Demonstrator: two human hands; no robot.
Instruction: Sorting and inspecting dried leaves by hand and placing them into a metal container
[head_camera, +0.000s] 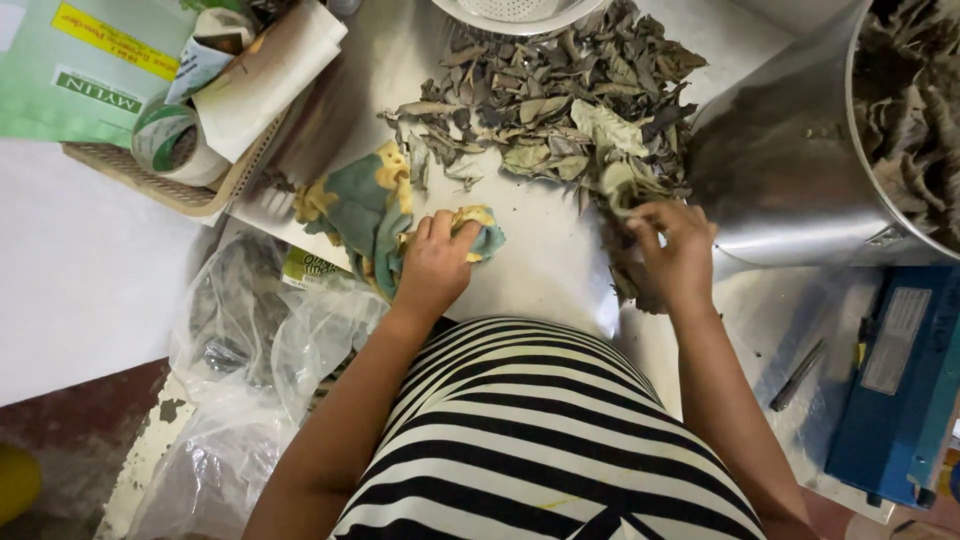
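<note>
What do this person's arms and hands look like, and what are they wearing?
Both arms are bare from above the elbow down; no sleeves reach them. The left hand and right hand wear no gloves, and no rings, watch or bracelets show. The body is covered by a top with black and white stripes running across it, with a small yellowish mark near the lower middle.

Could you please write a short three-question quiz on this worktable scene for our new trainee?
1. True or false: the left hand rests on a green and yellow cloth.
2. What does the right hand touch? A) a roll of tape B) dried leaves C) a blue machine
3. Fill in: the big metal pot at the right holds more dried ____.

Key: 1 true; 2 B, the pile of dried leaves; 3 leaves.
</note>
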